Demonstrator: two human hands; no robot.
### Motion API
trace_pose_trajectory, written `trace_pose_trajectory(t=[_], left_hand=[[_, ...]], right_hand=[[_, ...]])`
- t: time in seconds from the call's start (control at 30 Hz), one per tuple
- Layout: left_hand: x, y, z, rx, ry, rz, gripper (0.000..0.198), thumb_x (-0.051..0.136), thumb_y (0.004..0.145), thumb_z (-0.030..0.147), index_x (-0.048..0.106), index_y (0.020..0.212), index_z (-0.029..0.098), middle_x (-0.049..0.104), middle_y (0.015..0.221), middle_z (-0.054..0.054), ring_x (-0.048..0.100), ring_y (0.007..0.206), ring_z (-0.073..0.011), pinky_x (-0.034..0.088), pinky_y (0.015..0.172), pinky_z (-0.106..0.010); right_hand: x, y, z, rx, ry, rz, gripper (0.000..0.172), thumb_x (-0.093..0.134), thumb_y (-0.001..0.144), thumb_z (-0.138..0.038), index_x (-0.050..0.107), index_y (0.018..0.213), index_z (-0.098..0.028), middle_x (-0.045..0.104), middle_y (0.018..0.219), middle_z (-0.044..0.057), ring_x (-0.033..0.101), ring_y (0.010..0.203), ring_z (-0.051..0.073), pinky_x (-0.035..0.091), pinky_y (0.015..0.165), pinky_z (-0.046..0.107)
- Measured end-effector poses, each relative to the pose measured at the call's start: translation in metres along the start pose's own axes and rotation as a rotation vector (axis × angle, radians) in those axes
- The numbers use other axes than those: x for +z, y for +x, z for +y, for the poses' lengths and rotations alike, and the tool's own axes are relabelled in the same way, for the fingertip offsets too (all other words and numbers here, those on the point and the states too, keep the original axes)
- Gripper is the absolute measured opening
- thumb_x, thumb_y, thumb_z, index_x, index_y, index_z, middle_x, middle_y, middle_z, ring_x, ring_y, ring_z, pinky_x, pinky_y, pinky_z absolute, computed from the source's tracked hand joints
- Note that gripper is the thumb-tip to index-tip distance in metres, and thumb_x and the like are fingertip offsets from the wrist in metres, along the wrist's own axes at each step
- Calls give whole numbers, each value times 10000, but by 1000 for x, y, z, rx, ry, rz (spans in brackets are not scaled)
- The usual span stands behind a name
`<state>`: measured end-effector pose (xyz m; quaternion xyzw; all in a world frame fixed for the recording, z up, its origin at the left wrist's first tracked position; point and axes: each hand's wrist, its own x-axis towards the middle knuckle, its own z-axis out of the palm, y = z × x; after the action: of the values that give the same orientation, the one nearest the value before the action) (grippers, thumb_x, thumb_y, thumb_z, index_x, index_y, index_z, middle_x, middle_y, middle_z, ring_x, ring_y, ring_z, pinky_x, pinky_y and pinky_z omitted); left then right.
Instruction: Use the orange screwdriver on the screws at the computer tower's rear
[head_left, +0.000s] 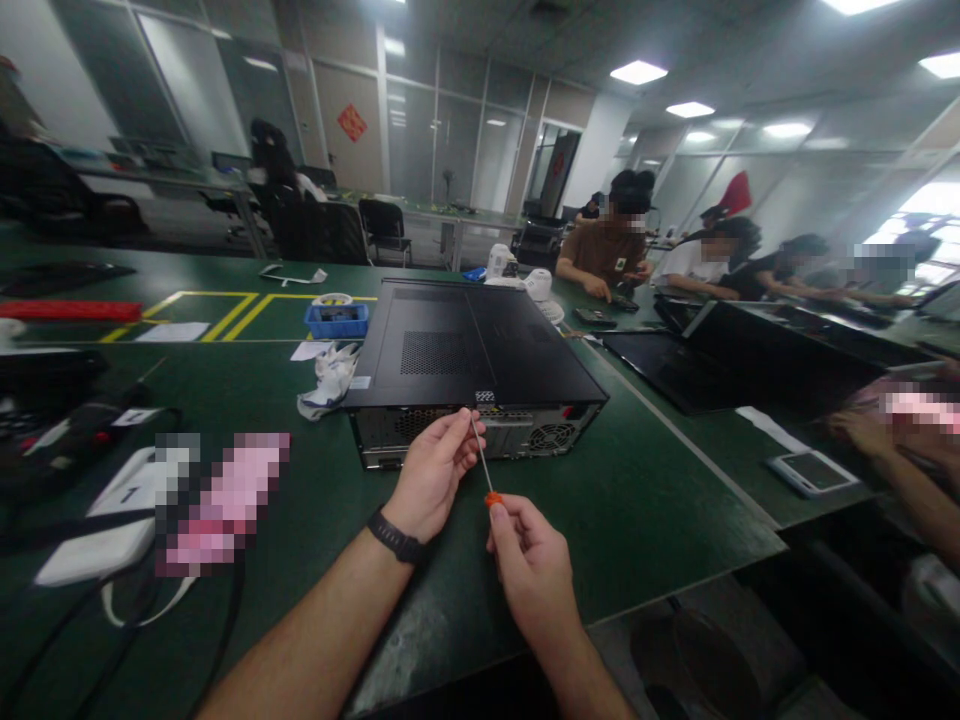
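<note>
A black desktop computer case (442, 340) lies flat on the green table, its rear side with the vented metal panel and round fan grille (551, 436) toward me. My right hand (531, 560) is closed around the orange handle of a screwdriver (484, 462), whose thin metal shaft points up and away to the case's rear edge. At that edge, my left hand (439, 470), with a dark watch on the wrist, is closed in a pinch on the shaft near the tip. The fingertips hide the tip and whatever it meets.
To the left of the case are a crumpled white glove (330, 375), a blue tray (337, 320), a white power bank (112, 510) with cables and a pink item (225, 500). On the right are another open black case (780, 340), a small device (811, 472) and other people.
</note>
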<state>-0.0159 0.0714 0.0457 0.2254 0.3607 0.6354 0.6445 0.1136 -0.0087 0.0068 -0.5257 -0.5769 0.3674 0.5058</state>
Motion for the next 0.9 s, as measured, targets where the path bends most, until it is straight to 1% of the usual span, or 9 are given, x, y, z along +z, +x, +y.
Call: trace_pose_trajectory(t=[0.13,0.3,0.43,0.5,0.57,0.67,0.73,0.83,0.9], left_hand=[[-2,-2,0,77,107,43,622,961,574,655,780,859,133,766,812,-56,666,682,-97,474,603,-195],[-9,-9,2,255,238,114,500,917,681,612,776,829,156,742,752,-23,640,680,-111,478,639,-225],[-16,-15,19,599,551,130,349,774,886,528,778,883,179,758,788,-24,668,713,-146,533,713,-277],[-19,-18,33,772,684,183,297,733,932,482,775,909,189,766,812,-23,683,745,-160,539,740,-287],[-22,-19,49,895,802,268,267,720,945,459,775,939,198,768,840,-18,678,761,-164,535,757,-290],[-28,-15,69,944,974,368,275,666,975,462,780,1039,220,783,936,-25,688,801,-180,537,801,-318],[-33,-10,79,965,1085,396,278,653,968,456,777,1072,229,798,1033,-41,709,883,-212,551,891,-363],[-42,-2,87,941,1227,464,283,640,948,450,779,1084,243,805,1086,-67,718,1010,-279,541,979,-436],[-47,4,91,929,1302,459,291,636,937,434,778,1104,243,807,1134,-86,711,1111,-314,520,1041,-469]], right_hand=[[2,-1,-4,-49,-82,113,326,623,969,-511,642,1039,-193,572,593,-57,555,493,116,427,486,215],[2,-5,-14,-203,-315,265,131,630,921,-338,582,979,-231,701,720,-15,682,564,130,524,548,214],[-5,-9,-22,-400,-457,302,148,600,934,-231,640,1076,-223,747,844,8,747,701,144,590,658,230],[-10,-11,-25,-504,-497,312,178,590,970,-203,679,1123,-219,765,915,32,762,797,156,609,730,248],[-13,-12,-29,-578,-516,314,202,592,988,-177,707,1150,-212,770,936,47,756,826,160,609,744,253],[-14,-12,-35,-617,-544,317,201,608,990,-166,714,1158,-196,767,918,51,745,798,158,599,723,253],[-13,-11,-39,-612,-559,318,184,606,992,-180,707,1147,-189,763,903,49,748,781,159,597,723,260],[-11,-10,-41,-590,-560,324,169,588,999,-200,701,1125,-185,765,893,50,752,758,162,593,715,261],[-10,-9,-41,-579,-557,325,167,582,1003,-209,701,1117,-186,776,910,56,756,760,165,595,722,260]])
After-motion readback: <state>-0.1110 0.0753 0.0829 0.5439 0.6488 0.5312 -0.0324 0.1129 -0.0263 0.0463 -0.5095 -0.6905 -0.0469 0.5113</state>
